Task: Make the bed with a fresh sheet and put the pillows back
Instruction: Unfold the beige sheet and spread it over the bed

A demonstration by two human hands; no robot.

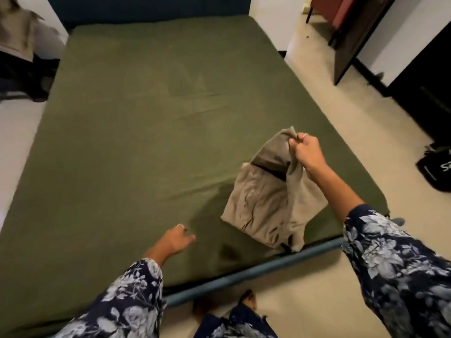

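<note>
A bare olive-green mattress (136, 123) fills the middle of the view on a blue metal bed frame (256, 274). A folded beige sheet (266, 203) lies near the mattress's near right corner. My right hand (306, 152) grips one corner of the sheet and holds it lifted, so that part of the fabric hangs open above the folded stack. My left hand (174, 241) hovers low over the mattress near its foot edge, left of the sheet, fingers loosely extended and holding nothing. No pillows are in sight.
A dark blue headboard (146, 8) stands at the far end. Clothes and dark bags (22, 52) are piled at the far left. A dark wardrobe (358, 40) and a black bag (436, 167) stand on the tiled floor to the right. My feet (246, 301) are by the frame.
</note>
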